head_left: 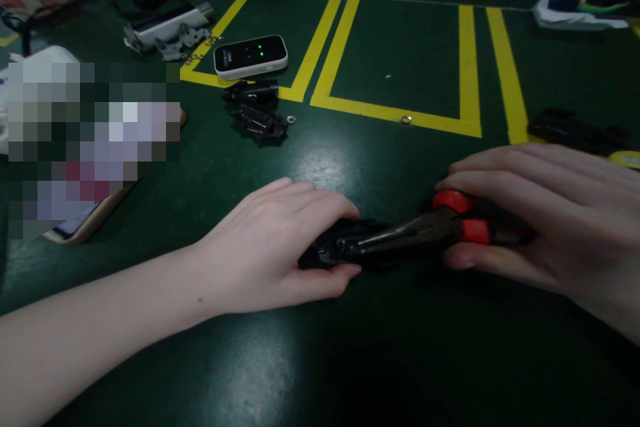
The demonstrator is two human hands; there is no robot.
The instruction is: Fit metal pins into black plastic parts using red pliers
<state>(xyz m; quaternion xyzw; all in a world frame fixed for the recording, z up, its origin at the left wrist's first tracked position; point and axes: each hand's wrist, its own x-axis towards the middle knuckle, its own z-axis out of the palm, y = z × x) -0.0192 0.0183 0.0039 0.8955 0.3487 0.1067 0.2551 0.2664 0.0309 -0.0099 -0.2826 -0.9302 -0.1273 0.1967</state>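
Observation:
My left hand (280, 240) is closed around a dark black part (333, 247) just above the green tabletop; the fingers cover much of it. From the right, pliers (430, 227) with red handle grips reach in, their long dark jaws lying at the black part. The exact grip of the jaw tips is too dark to make out. My right hand (550, 213) is wrapped round the handles of the pliers, with the thumb below and the fingers above.
Beyond my left hand lie black parts (257, 120), a small metal ring (291, 120) and a white-edged device (250, 57) with green lights. Another ring (406, 120) rests on yellow tape. A phone (95, 213) is at left, metal parts (183, 40) behind, a black object (575, 130) at right.

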